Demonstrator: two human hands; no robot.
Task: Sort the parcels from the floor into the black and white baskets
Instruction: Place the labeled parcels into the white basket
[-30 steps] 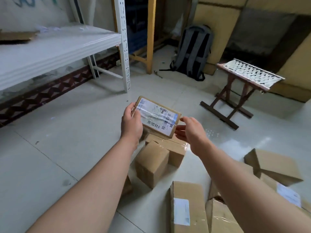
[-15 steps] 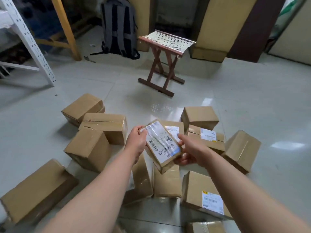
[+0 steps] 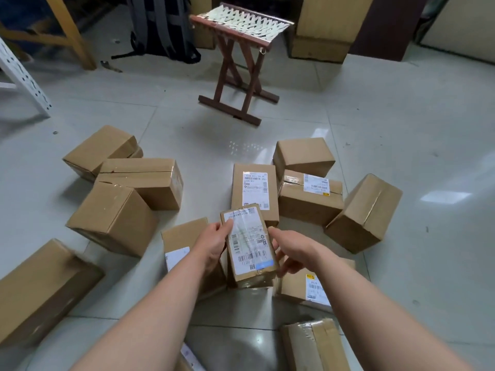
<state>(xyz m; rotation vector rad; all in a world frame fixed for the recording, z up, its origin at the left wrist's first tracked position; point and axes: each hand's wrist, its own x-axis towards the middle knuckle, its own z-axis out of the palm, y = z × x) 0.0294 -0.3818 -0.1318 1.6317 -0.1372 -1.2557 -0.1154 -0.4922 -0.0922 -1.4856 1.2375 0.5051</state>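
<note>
— While the small parcel [image 3: 249, 245] was up in both hands at lower centre, where did the floor [image 3: 401, 124] lie open?

— Across the middle band and down the whole right side of the frame, all bare grey tile. A strip also ran between the left cluster of boxes [image 3: 139, 180] and the right cluster [image 3: 310, 194].

— And the edges?

— A folding stool [image 3: 235, 76] stood at top centre, with a dark backpack [image 3: 163, 25] just left of it. A wooden post [image 3: 72, 30] and a white perforated shelf leg [image 3: 24, 79] were at upper left. A long box [image 3: 40, 290] crowded the lower left edge, and a taped box [image 3: 313, 344] sat at the bottom, right of centre.

— The hands?

— The left hand [image 3: 214, 242] gripped the parcel's left side, thumb on the label. The right hand [image 3: 292, 250] held the right edge, fingers curled behind it.

— How did the parcel look?

— It was flat brown cardboard, its long edge running up the frame. The label faced the camera: a white sheet with barcodes and a small blue patch near the bottom, under glossy tape. Its lower end was creased.
</note>
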